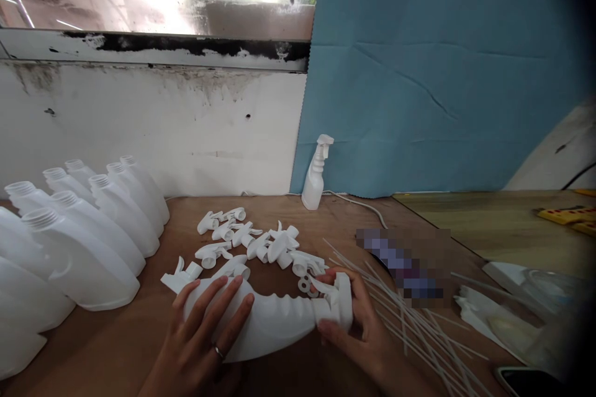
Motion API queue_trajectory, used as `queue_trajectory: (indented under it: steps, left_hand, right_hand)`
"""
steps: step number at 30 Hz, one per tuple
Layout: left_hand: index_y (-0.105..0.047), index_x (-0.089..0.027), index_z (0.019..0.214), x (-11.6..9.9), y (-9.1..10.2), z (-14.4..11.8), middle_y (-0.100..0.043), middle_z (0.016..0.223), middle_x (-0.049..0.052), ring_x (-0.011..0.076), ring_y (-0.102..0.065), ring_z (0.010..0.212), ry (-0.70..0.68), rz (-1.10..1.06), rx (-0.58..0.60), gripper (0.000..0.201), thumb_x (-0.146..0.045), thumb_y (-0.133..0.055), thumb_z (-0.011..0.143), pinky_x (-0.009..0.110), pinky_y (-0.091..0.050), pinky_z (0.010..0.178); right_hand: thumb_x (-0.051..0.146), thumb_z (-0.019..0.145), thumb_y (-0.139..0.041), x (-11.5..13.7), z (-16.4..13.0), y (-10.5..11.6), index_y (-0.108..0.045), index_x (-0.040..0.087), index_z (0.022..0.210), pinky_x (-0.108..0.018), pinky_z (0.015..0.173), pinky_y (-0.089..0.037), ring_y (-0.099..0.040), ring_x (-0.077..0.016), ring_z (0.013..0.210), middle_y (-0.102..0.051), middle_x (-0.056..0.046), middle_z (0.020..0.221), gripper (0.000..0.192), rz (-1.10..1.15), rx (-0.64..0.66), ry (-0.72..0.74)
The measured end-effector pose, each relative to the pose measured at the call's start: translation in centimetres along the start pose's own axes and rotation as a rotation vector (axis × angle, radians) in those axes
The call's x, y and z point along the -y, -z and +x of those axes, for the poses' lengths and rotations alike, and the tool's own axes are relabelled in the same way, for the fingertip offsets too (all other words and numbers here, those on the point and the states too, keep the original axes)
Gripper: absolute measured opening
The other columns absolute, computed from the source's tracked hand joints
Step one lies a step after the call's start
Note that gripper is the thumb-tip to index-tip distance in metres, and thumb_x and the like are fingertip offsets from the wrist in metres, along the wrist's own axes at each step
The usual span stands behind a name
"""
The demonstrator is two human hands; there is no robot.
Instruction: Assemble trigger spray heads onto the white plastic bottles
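Observation:
A white spray bottle [261,322] lies on its side in front of me, its neck pointing right. My left hand [209,316], a ring on one finger, holds the bottle's body with its fingers spread over the top. At the neck, a white trigger sprayer head [338,301] sits on the bottle. My right hand [358,322] grips this head between thumb and fingers. Just beyond the bottle are several loose trigger sprayer heads [242,232] and small white ring washers [303,284]. How far the head is screwed on cannot be made out.
Several white bottles without heads [107,248] stand at left. One bottle with a head [314,183] is upright by the wall. Thin white tubes [410,329] lie at right, near a blurred-out item [400,263], plastic bags [503,322] and a dark-screened device [526,381].

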State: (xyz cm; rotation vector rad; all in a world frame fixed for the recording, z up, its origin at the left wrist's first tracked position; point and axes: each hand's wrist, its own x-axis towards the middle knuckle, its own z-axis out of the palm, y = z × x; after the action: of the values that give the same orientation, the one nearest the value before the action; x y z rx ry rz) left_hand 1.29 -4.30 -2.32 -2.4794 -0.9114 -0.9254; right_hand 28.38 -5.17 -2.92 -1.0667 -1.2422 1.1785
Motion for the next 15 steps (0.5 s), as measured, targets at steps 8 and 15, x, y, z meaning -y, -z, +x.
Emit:
queue_trajectory:
  steps: [8, 15]
  left_hand:
    - [-0.052, -0.015, 0.134, -0.14, 0.02, 0.06, -0.046, 0.142, 0.016, 0.0341, -0.041, 0.130, 0.014, -0.012, 0.000, 0.056, -0.013, -0.059, 0.078, 0.058, -0.027, 0.105]
    - [-0.054, -0.013, 0.132, 0.09, 0.03, -0.01, -0.048, 0.140, 0.018, 0.0350, -0.043, 0.128, -0.046, 0.026, -0.026, 0.052, -0.020, -0.062, 0.080, 0.057, -0.028, 0.103]
  right_hand:
    - [0.047, 0.077, -0.076, -0.25, -0.06, 0.16, -0.039, 0.028, 0.119, -0.031, 0.066, -0.054, -0.065, -0.0183, 0.070, -0.065, -0.005, 0.103, 0.059, -0.052, -0.039, -0.003]
    - [0.048, 0.081, -0.072, 0.05, 0.19, 0.76, -0.038, 0.027, 0.122, -0.033, 0.079, -0.052, -0.064, -0.0240, 0.095, -0.066, -0.006, 0.103, 0.058, -0.086, 0.001, 0.019]
